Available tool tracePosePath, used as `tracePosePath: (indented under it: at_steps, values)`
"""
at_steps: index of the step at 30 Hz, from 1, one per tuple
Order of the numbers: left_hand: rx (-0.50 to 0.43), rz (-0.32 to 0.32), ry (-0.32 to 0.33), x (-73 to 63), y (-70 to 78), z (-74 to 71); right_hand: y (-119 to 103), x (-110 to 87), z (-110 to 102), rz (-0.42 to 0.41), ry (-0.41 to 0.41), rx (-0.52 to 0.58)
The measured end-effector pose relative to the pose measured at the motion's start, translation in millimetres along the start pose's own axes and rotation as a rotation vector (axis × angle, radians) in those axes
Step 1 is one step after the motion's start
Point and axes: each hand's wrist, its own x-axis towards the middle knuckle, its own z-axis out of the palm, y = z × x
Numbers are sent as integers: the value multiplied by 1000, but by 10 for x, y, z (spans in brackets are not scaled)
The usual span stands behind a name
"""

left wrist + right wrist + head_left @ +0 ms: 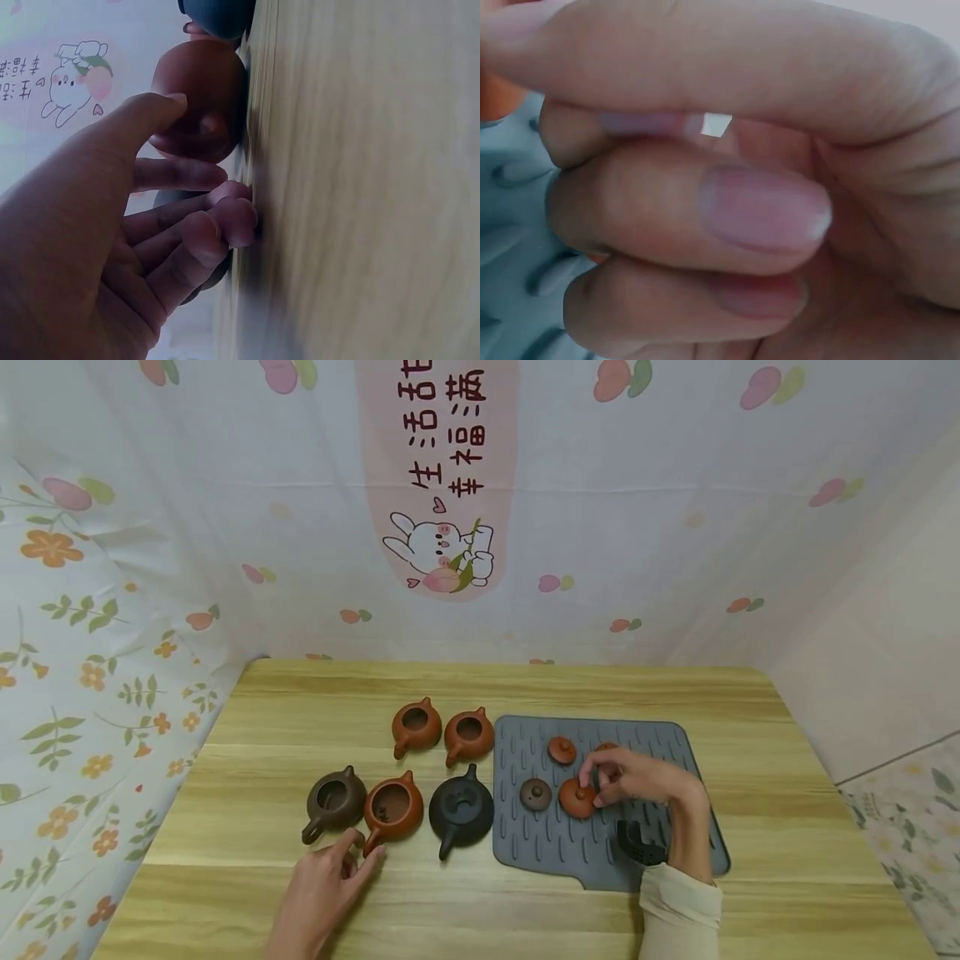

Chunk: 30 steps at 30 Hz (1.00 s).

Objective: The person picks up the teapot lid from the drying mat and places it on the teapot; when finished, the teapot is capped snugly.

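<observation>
The left hand (326,877) has its grip apart beside 1 terracotta teapot (396,828); the right hand (641,777) is at 1 terracotta teapot lid (573,804), clamped or not I cannot tell.

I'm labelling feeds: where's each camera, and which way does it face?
Head: on the head, forward-down at teapots and lids; left grip, right grip, cream sleeve show.
Left wrist: worn there, facing left grip and terracotta teapot.
Right wrist: worn there, facing right grip and grey ridged mat.
Head and left wrist share the rabbit print.
</observation>
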Motion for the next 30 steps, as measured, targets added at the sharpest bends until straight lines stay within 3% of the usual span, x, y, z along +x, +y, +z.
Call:
tracePosePath:
  at_steps: [5,21,30]
  values:
    - [8,50,3,2,-55,61,47,44,2,-6,-28,18]
    - [0,114,-6,130,12,32,142,172,13,-88,-61,36]
    - [12,102,-43,117,7,20,169,213,5,-129,-61,22]
